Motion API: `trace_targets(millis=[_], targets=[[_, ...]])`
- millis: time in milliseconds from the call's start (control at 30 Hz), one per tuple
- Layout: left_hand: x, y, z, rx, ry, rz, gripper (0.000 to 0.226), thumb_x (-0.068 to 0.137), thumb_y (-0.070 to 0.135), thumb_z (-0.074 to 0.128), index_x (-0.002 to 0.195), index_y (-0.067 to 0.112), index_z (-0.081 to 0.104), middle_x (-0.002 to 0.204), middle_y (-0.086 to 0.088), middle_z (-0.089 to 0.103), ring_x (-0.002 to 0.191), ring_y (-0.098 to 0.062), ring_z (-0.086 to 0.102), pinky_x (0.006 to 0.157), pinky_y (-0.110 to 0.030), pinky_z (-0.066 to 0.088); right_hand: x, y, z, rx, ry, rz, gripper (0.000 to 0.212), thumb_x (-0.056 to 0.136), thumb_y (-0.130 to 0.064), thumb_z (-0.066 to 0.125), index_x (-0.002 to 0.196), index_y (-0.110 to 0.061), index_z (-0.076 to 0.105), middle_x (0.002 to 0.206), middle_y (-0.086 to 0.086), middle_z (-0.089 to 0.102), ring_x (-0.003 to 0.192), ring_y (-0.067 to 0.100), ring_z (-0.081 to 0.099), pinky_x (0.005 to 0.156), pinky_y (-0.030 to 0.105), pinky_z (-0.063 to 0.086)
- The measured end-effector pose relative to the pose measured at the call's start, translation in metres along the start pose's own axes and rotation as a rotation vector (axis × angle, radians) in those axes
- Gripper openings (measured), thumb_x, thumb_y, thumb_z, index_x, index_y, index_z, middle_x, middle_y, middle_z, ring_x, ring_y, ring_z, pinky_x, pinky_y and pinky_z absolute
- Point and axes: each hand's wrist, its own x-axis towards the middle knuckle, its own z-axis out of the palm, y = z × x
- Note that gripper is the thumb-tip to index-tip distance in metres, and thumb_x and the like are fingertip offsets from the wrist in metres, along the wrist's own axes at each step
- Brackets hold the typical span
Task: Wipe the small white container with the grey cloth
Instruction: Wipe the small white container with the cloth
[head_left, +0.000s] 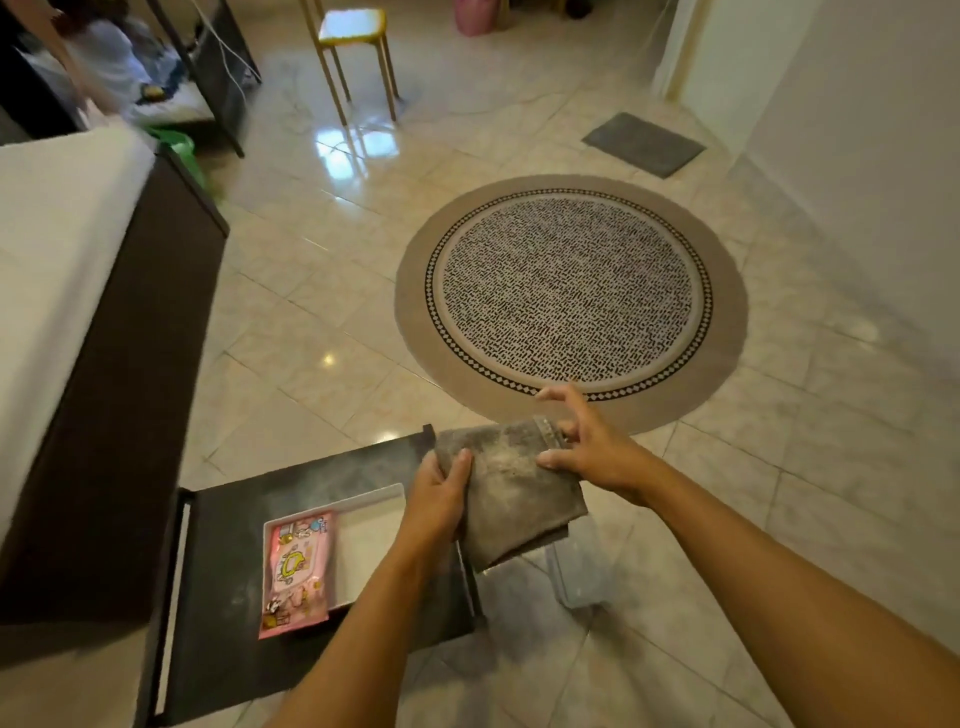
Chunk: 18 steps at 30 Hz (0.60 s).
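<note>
Both hands are holding the folded grey cloth (511, 488) in the air past the far right corner of a low black table (234, 540): the left hand (439, 499) is clamping its left edge, while the right hand (587, 441) is pinching its top right corner with the forefinger sticking out. On the table, the white container (371, 540) is sitting under the left forearm, with a pink wipes packet (298, 569) lying in its left half. A round patterned rug (571, 296) is lying on the tiled floor (779, 519) beyond the hands, and a dark bed frame (119, 364) is standing to the left.
</note>
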Motion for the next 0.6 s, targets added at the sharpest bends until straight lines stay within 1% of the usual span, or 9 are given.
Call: trace_targets(millis=[33, 133, 200, 267, 333, 400, 500, 600], targets=[[0.003, -0.010, 0.011, 0.050, 0.006, 0.015, 0.030, 0.096, 0.026, 0.063, 0.124, 0.020, 0.053, 0.118, -0.008, 0.067, 0.104, -0.024, 0.069, 0.086, -0.046, 0.060, -0.002, 0.013, -0.010, -0.085, -0.002, -0.014, 0.060, 0.087, 0.003, 0.065, 0.126, -0.037, 0.043, 0.116, 0.007, 0.063, 0.103, 0.026, 0.065, 0.079, 0.044, 0.062], [0.019, -0.049, 0.039, 0.132, -0.046, 0.021, 0.048, 0.084, 0.008, 0.077, 0.124, 0.020, 0.052, 0.115, -0.005, 0.067, 0.100, -0.019, 0.070, 0.076, -0.034, 0.062, 0.003, 0.064, -0.032, -0.314, 0.016, -0.018, 0.051, 0.081, -0.001, 0.068, 0.112, -0.040, 0.056, 0.120, -0.002, 0.059, 0.102, 0.020, 0.062, 0.087, 0.047, 0.057], [0.035, -0.084, 0.056, 0.159, -0.064, -0.015, 0.047, 0.083, 0.004, 0.077, 0.118, 0.024, 0.053, 0.113, -0.003, 0.067, 0.099, -0.017, 0.069, 0.077, -0.035, 0.062, 0.014, 0.109, -0.038, -0.382, 0.012, 0.019, 0.049, 0.077, -0.005, 0.072, 0.103, -0.044, 0.058, 0.120, -0.003, 0.060, 0.099, 0.020, 0.061, 0.089, 0.046, 0.054], [0.055, -0.128, 0.070, 0.200, -0.053, -0.031, 0.044, 0.084, 0.004, 0.076, 0.109, 0.031, 0.052, 0.110, 0.000, 0.067, 0.097, -0.014, 0.069, 0.079, -0.035, 0.062, 0.027, 0.157, -0.037, -0.413, 0.002, 0.075, 0.050, 0.078, -0.004, 0.071, 0.107, -0.042, 0.059, 0.122, -0.001, 0.060, 0.097, 0.020, 0.061, 0.086, 0.043, 0.055], [0.082, -0.175, 0.079, 0.228, -0.048, -0.043, 0.045, 0.083, 0.004, 0.076, 0.105, 0.035, 0.051, 0.109, 0.001, 0.068, 0.097, -0.013, 0.068, 0.081, -0.038, 0.061, 0.043, 0.205, -0.032, -0.449, 0.011, 0.115, 0.050, 0.080, -0.002, 0.068, 0.117, -0.035, 0.059, 0.123, 0.000, 0.058, 0.096, 0.019, 0.060, 0.082, 0.039, 0.055], [0.110, -0.224, 0.085, 0.250, -0.044, -0.054, 0.047, 0.082, 0.008, 0.078, 0.106, 0.039, 0.051, 0.110, 0.002, 0.068, 0.100, -0.014, 0.068, 0.084, -0.043, 0.061, 0.063, 0.255, -0.026, -0.465, 0.026, 0.135, 0.052, 0.081, 0.000, 0.065, 0.122, -0.031, 0.059, 0.124, 0.000, 0.057, 0.099, 0.020, 0.060, 0.082, 0.039, 0.054], [0.155, -0.292, 0.090, 0.272, -0.019, -0.049, 0.050, 0.081, 0.012, 0.079, 0.107, 0.043, 0.049, 0.109, 0.005, 0.068, 0.100, -0.014, 0.068, 0.083, -0.044, 0.061, 0.095, 0.325, -0.015, -0.452, 0.057, 0.154, 0.055, 0.082, 0.003, 0.062, 0.124, -0.031, 0.059, 0.124, -0.001, 0.057, 0.100, 0.019, 0.060, 0.080, 0.036, 0.054], [0.194, -0.350, 0.097, 0.263, -0.021, -0.045, 0.049, 0.084, 0.010, 0.076, 0.111, 0.039, 0.049, 0.112, 0.002, 0.068, 0.101, -0.014, 0.068, 0.082, -0.042, 0.061, 0.123, 0.387, -0.007, -0.463, 0.088, 0.165, 0.055, 0.083, 0.005, 0.061, 0.127, -0.030, 0.059, 0.119, -0.005, 0.054, 0.095, 0.016, 0.057, 0.069, 0.025, 0.047]])
